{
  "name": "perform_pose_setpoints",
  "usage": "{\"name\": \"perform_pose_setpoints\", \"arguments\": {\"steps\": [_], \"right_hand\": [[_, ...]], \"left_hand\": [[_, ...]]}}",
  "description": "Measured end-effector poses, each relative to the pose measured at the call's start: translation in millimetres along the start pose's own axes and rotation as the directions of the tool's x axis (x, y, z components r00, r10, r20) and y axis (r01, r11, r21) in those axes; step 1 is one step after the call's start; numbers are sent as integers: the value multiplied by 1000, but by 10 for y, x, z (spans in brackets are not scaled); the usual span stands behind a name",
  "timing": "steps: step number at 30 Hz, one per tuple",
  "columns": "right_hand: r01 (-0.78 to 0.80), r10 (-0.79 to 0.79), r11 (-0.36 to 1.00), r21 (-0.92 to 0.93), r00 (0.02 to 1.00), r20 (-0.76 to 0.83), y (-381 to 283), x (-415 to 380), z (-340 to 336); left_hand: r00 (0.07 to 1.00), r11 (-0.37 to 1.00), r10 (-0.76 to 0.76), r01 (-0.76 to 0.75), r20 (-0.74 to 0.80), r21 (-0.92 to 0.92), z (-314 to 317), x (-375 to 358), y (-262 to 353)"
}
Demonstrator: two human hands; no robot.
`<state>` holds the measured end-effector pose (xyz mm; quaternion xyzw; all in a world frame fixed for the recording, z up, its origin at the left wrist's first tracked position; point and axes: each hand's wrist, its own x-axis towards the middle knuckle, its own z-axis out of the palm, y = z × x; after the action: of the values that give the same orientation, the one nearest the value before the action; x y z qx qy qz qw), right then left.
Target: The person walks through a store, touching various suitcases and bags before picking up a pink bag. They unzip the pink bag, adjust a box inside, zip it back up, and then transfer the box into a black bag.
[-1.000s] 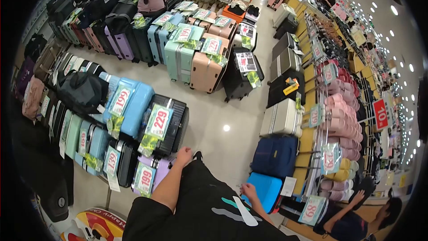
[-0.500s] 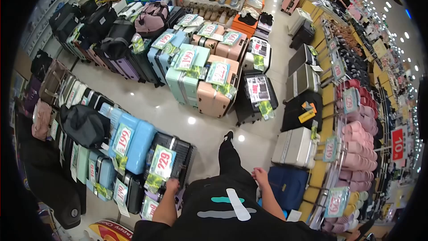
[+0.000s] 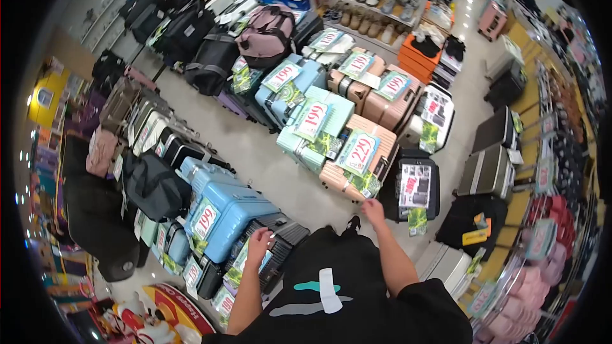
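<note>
While both arms hang out ahead of the black shirt (image 3: pixel 370 286), the left grip (image 3: pixel 257 250) is loosely curled beside the black ribbed suitcase (image 3: pixel 292 242); a pale sliver shows by its fingers, and I cannot tell whether they have hold of it or merely overlap it. The right grip (image 3: pixel 375 213) is half folded, with nothing clearly in it, near the lower edge of the peach suitcase (image 3: pixel 387 143). Whether it touches that case is unclear.

Just beyond the right grip hangs a green tag (image 3: pixel 364 185), with a 229 price card (image 3: pixel 359 151) farther up the same lid. Right of that grip stands a dark suitcase (image 3: pixel 433 185); farther off, to its left, is a mint suitcase (image 3: pixel 335 111). Left of the left grip lies a glossy blue suitcase (image 3: pixel 239 213), and past it a dark soft bag (image 3: pixel 156 185).

The likeliest trouble is snagging: curled right fingers could catch the loose tag and tear it or tug its case. The left grip could knock the ribbed case if the body turns. With the shoe (image 3: pixel 352 224) in a narrow gap between the grips, a careless step could bump a suitcase and, if it is on wheels, roll it into its neighbour.
</note>
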<state>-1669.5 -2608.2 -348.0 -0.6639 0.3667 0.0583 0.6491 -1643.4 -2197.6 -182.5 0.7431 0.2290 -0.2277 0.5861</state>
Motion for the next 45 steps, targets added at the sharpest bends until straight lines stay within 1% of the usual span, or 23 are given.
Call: {"name": "perform_pose_setpoints", "arguments": {"steps": [2,6,8,10,12,14,15,16,17,19,20,21,22,24,27,30,32,34,36,40,42,44,45], "right_hand": [[42,-35,999,-30,981,188,-97,214,364],[52,-5,989,-136,944,331,-697,220,779],[-3,50,992,-130,933,356,-938,289,949],[0,68,984,-180,926,371,-957,529,1100],[65,7,977,-205,943,333,-1002,776,1294],[66,-9,982,-179,952,305,-1065,1043,1545],[53,-9,988,-147,960,281,-1174,1185,1743],[59,-14,986,-156,962,274,-1346,1293,1962],[-1,38,987,-159,973,227,-1509,1355,2152],[-83,108,981,-173,984,143,-1809,1471,2567],[-52,105,967,-250,973,204,-1936,1611,2787],[3,80,954,-301,961,264,-2196,1693,3053],[45,72,938,-342,945,319,-2412,1726,3309],[304,-86,853,-425,883,461,-2782,1893,3757],[321,-127,886,-334,862,491,-3368,1940,4309],[357,-150,883,-305,829,539,-3492,2081,4504],[367,-94,827,-425,836,540,-3517,2096,4575],[421,-139,785,-455,835,533,-3375,2159,4579],[258,-5,841,-476,883,469,-3491,2109,4616],[135,7,943,-305,907,420,-3481,2404,4924],[108,5,965,-239,904,428,-3562,2694,5221],[260,-97,910,-322,891,444,-3803,2959,5555],[237,-117,939,-249,901,417,-3956,3028,5727]], "left_hand": [[997,998,53,-54,-54,-17,50,33,258],[977,993,114,-118,-178,-13,-193,303,-422],[943,973,-54,124,-327,197,-404,404,-967],[872,987,-143,159,-468,-6,-584,595,-1578],[801,961,-271,256,-533,-105,-662,662,-1439],[787,947,-208,311,-581,83,-928,1068,-1769],[848,877,-217,387,-483,284,-1112,1311,-1750],[795,921,-316,389,-518,34,-1151,1431,-1539],[798,920,-325,392,-507,27,-1347,1676,-1282],[860,928,-356,370,-365,-33,-1689,2153,-872],[885,933,-357,352,-300,-73,-1812,2413,-657],[885,925,-353,282,-303,-255,-1950,2691,-446],[910,914,-346,273,-227,-298,-2157,2940,-229],[906,876,-350,228,-236,-424,-2418,3244,478],[942,866,-261,131,-211,-483,-2675,3579,938],[939,828,-229,49,-257,-559,-2748,3739,1001],[898,792,-387,207,-210,-574,-2749,3737,667],[849,804,-492,359,-192,-474,-2743,3725,224],[770,788,-581,450,-264,-421,-2715,3584,419],[795,795,-554,417,-247,-441,-2963,3917,902],[879,918,-373,301,-298,-259,-3118,4322,1076],[951,987,-154,160,-269,-3,-3314,4895,1360],[956,969,51,23,-288,246,-3319,5048,1888]]}}
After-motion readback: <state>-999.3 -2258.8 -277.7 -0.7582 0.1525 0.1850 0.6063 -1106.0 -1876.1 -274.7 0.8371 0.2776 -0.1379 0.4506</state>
